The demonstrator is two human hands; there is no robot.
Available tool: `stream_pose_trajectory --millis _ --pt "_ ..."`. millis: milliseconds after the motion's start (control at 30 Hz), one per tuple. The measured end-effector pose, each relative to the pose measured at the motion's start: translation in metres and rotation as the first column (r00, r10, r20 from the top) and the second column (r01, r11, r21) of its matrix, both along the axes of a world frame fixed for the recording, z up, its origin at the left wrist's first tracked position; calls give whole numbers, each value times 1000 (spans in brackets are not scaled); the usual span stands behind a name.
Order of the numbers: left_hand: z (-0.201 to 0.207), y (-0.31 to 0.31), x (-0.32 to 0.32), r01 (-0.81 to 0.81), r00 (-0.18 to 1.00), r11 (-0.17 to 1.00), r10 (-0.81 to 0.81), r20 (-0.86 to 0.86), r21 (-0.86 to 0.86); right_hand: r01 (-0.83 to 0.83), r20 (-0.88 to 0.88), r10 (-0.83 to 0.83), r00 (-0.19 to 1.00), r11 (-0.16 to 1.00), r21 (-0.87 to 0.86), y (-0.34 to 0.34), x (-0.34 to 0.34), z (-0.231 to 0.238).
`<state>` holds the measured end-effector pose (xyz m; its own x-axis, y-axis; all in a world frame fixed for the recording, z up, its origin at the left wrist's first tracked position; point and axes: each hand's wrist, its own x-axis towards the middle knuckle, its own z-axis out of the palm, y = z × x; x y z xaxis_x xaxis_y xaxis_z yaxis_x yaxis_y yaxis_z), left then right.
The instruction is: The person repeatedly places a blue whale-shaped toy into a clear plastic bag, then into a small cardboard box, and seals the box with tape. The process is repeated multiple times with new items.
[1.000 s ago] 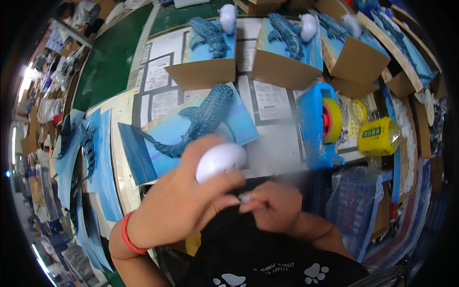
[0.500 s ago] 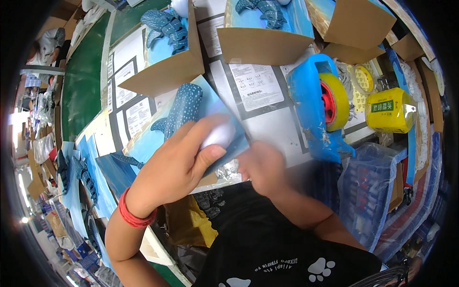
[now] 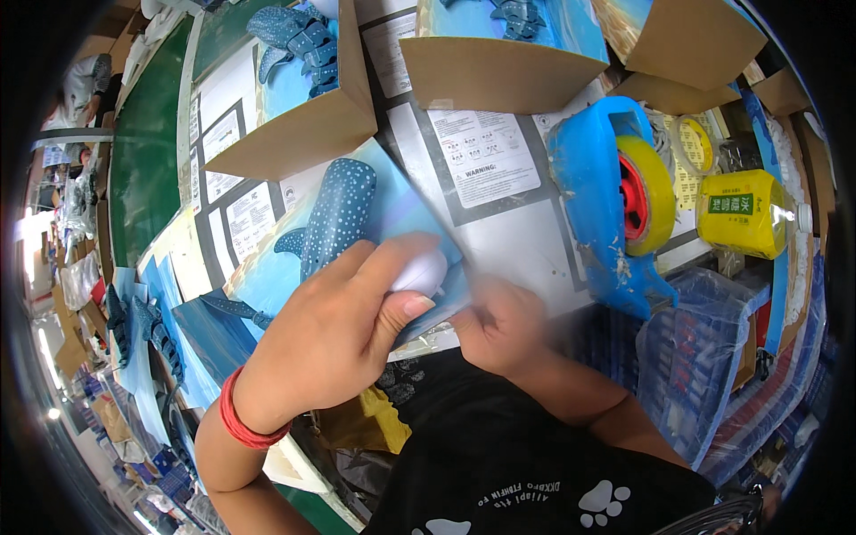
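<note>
A smooth white rounded piece [image 3: 425,273] is held in the left fingers [image 3: 390,316] over a blue card [image 3: 397,192], where a white-spotted, dark-blue toy shark [image 3: 337,207] lies, tail leftward.

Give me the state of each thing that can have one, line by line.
Left hand: gripping white oval piece
White oval piece: held
Right hand: blurred, hold unclear
Shark figure: on blue card, partly hidden
Tape dispenser: loaded with yellow roll
Bottle: capped
Red wristband: worn
Blue crate: under clear plastic
</note>
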<state>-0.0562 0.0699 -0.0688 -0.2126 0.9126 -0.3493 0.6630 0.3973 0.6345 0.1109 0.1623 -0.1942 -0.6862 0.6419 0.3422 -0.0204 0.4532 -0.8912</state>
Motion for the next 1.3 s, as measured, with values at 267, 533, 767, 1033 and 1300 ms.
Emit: stream_pose_trajectory --millis 267,533,767,1033,1300 --pt "-2 -3 -3 132 990 986 -127 -55 105 -18 70 20 997 999 -33 -1 6 3" --pt "-9 -6 3 117 988 989 -106 -112 93 -121 -2 236 972 489 -864 -7 13 5" --pt "-7 -5 9 46 994 997 -40 -100 55 -46 -174 -167 970 580 -814 -42 7 -6" --pt "-8 -3 27 -54 996 997 57 -64 50 -149 -62 171 983 565 -812 -12 26 -2" --pt "-14 -1 37 -59 994 994 68 -91 95 50 162 -18 987 979 -196 -16 22 16"
